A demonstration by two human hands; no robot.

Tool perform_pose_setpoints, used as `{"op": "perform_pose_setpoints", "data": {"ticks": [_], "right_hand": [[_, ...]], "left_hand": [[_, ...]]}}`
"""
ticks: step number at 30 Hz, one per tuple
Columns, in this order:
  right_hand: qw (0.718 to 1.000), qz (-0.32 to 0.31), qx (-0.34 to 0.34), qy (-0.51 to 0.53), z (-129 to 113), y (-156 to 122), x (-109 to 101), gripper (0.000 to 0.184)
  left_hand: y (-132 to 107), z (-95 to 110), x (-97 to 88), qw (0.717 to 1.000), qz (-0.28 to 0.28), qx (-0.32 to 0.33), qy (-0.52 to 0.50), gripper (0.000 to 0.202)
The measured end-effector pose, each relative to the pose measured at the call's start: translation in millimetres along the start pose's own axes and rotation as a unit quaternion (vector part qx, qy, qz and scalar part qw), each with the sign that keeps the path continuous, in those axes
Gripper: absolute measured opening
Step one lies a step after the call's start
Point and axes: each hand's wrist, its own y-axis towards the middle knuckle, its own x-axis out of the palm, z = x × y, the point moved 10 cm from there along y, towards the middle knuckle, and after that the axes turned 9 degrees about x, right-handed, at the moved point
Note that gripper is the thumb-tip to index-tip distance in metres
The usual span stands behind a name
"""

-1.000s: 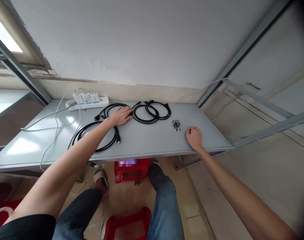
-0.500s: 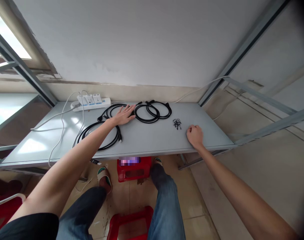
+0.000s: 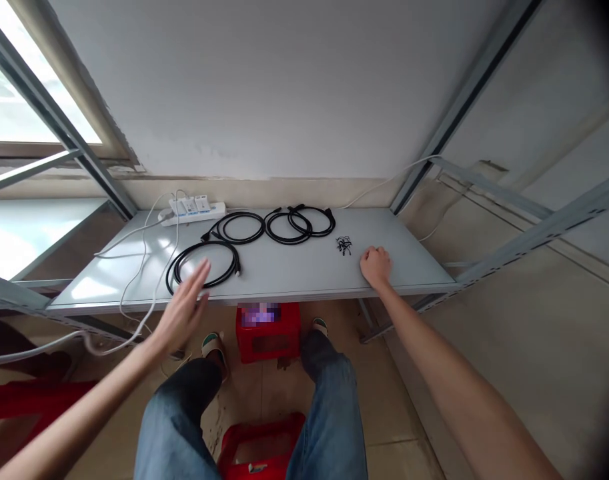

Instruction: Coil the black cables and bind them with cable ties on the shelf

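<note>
Grey sheet-metal table [image 3: 294, 275] stands against a white wall, seen from a seat in front of it. Nearest the camera are the person's knees in blue jeans and a red stool [image 3: 264, 328] under the table's front edge. The left hand [image 3: 184, 310] hangs in the air just before that edge, blurred, with palm flat and fingers spread, holding nothing. It overlaps the near side of the nearest black cable coil [image 3: 204, 264], which lies flat on the table; whether they touch cannot be told. The right hand [image 3: 375, 265] rests on the table by the front edge on the right, fingers curled loosely under, with nothing visible in it. Just beyond and left of it lies a small black tangle of ties [image 3: 343, 245]. Farther back, three more black coils [image 3: 285, 225] lie in a row, the two on the right overlapping. At the back left, against the wall, sits a white power strip [image 3: 193, 209], its white cords [image 3: 143, 267] trailing over the table's left end.
</note>
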Motion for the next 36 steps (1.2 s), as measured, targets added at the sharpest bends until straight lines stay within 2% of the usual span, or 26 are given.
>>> {"op": "perform_pose_setpoints", "data": {"ticks": [3, 5, 7, 9, 11, 13, 15, 18, 20, 22, 24, 26, 29, 31, 34, 36], "right_hand": [[1.000, -0.003, -0.006, 0.007, -0.2, -2.1, 0.3, 0.045], [1.000, -0.004, -0.015, 0.006, -0.7, -3.0, 2.5, 0.045], [1.000, -0.006, -0.029, 0.006, -2.4, -3.8, 5.4, 0.046], [0.999, -0.005, -0.038, 0.009, -3.8, -4.5, 6.9, 0.046], [0.999, -0.004, -0.038, 0.014, -4.0, -5.0, 6.6, 0.045], [0.999, -0.006, -0.034, 0.019, -3.4, -5.5, 5.0, 0.043], [0.999, -0.009, -0.028, 0.021, -2.3, -6.0, 2.8, 0.043], [0.999, -0.011, -0.023, 0.019, -1.1, -6.5, -0.7, 0.042], [1.000, -0.011, -0.022, 0.014, -0.7, -6.2, -2.0, 0.040], [1.000, -0.010, -0.022, 0.005, -0.8, -4.9, -2.4, 0.039], [1.000, -0.005, -0.023, -0.005, -1.4, -2.6, -2.8, 0.039], [1.000, 0.004, -0.023, -0.016, -2.2, 0.5, -3.2, 0.039], [0.999, 0.009, -0.025, -0.031, -2.3, 5.8, -0.3, 0.040], [0.999, 0.006, -0.025, -0.025, -0.2, 9.7, 3.7, 0.039], [1.000, 0.018, -0.020, -0.007, 4.3, 14.4, 5.5, 0.039], [1.000, 0.020, -0.020, -0.004, 4.3, 14.8, 5.6, 0.038]], "left_hand": [[-71.7, 92.2, 15.8, 0.996, -0.040, 0.061, -0.042, 0.077], [-112.5, 134.5, 27.0, 0.996, -0.039, 0.011, -0.079, 0.078], [-147.0, 152.2, 34.2, 0.987, 0.006, -0.117, -0.115, 0.076], [-167.3, 166.6, 42.9, 0.964, 0.051, -0.198, -0.169, 0.076], [-163.3, 177.2, 53.0, 0.951, 0.067, -0.216, -0.212, 0.075], [-136.5, 176.0, 59.7, 0.947, 0.078, -0.197, -0.239, 0.072], [-94.4, 159.7, 62.5, 0.948, 0.098, -0.163, -0.256, 0.072], [-24.3, 112.8, 61.2, 0.954, 0.122, -0.103, -0.252, 0.072], [11.7, 73.9, 49.2, 0.966, 0.140, -0.068, -0.205, 0.071], [31.3, 31.0, 28.6, 0.974, 0.153, -0.058, -0.155, 0.071], [36.5, -7.6, -0.2, 0.979, 0.161, -0.047, -0.113, 0.071], [32.9, -43.6, -26.6, 0.985, 0.143, -0.047, -0.086, 0.070], [22.2, -95.0, -50.9, 0.991, 0.104, -0.065, -0.056, 0.067], [16.0, -125.8, -50.5, 0.993, 0.074, -0.078, -0.051, 0.065], [7.7, -162.6, -26.2, 0.992, 0.009, -0.107, -0.066, 0.065], [4.1, -176.7, -10.7, 0.990, -0.015, -0.124, -0.060, 0.066]]}}
